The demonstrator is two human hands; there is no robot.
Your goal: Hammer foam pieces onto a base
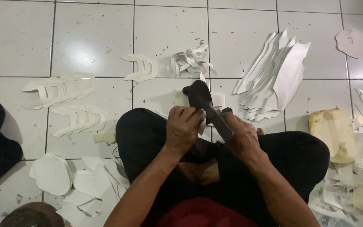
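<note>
Two hands are working over the person's crossed legs in the head view: the right hand point(242, 136) is wrapping tightly around the handle of black shears point(206, 107), while the left hand point(183, 128) is pinching a thin white cut piece point(216, 101) at the blades. That piece is looking light and floppy, best held near its edge. White stacks point(274, 75) are lying on the tiled floor point(93, 38).

Curved cut pieces point(64, 90) lie in rows on the floor point(93, 38) at left; stacked sheets point(274, 73) at right; scraps point(190, 61) between them, beyond the tool point(206, 107) held over the lap.
</note>
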